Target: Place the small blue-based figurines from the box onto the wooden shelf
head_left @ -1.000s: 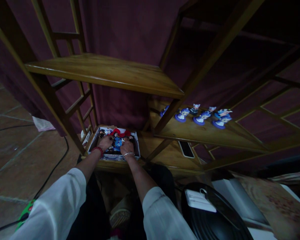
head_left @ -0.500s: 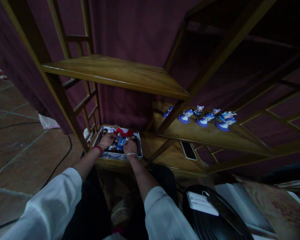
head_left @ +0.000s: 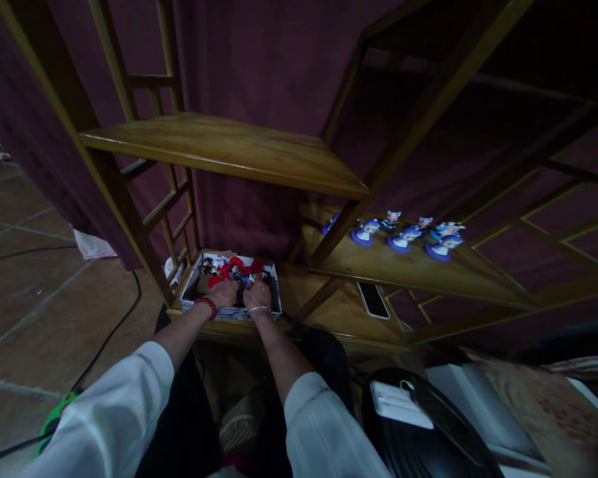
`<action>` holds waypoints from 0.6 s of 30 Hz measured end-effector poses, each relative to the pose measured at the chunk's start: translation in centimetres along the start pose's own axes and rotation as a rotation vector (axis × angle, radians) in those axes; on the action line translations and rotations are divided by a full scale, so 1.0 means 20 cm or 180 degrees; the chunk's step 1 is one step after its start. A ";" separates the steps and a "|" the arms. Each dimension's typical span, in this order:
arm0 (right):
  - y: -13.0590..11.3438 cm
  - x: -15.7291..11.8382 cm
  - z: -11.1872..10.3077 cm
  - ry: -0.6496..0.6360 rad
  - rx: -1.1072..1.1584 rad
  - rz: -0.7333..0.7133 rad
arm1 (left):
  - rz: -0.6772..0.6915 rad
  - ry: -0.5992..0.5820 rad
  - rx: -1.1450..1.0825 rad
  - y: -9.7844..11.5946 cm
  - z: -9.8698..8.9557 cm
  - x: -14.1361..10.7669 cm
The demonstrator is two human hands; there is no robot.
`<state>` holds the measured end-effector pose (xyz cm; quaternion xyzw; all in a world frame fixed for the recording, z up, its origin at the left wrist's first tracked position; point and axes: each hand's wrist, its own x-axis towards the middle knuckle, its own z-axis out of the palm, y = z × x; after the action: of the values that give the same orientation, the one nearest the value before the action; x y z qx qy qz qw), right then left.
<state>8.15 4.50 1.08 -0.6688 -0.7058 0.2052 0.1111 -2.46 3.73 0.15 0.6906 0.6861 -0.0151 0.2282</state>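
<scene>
A shallow white cardboard box (head_left: 278,292) stands on the low shelf, holding several small figurines, some with red parts (head_left: 236,269) and some dark and white (head_left: 214,264). Inside it, my left hand (head_left: 224,294) is closed, with its fingertips hidden; a red bracelet is on the wrist. Close beside it, my right hand (head_left: 258,295) has its fingers curled around a small figurine (head_left: 252,277), mostly covered by the hand. Brown cardboard (head_left: 205,285) shows at the box's left side.
Several figurines on purple bases (head_left: 403,239) stand on the shelf to the right. A phone (head_left: 373,300) lies on the lower board. An upper wooden shelf (head_left: 224,146) overhangs the box. A black stool (head_left: 398,445) carries a white object (head_left: 401,403).
My left hand has moved right and nearer, close to my right hand. The box's left part now shows bare cardboard where figurines were, and they sit further back. The view has shifted slightly.
</scene>
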 end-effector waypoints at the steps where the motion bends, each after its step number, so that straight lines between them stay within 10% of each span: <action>1: 0.00 0.00 0.00 0.0033 0.0047 0.0000 | -0.0023 0.0017 0.0033 0.00 0.00 0.00; 18: 0.03 0.02 0.06 0.0201 0.0156 -0.0038 | -0.0007 0.0337 0.0234 -0.01 0.01 -0.02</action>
<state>8.09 4.82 -0.32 -0.6678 -0.7007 0.2005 0.1509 -2.61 3.34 0.01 0.6977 0.6969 -0.0039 0.1660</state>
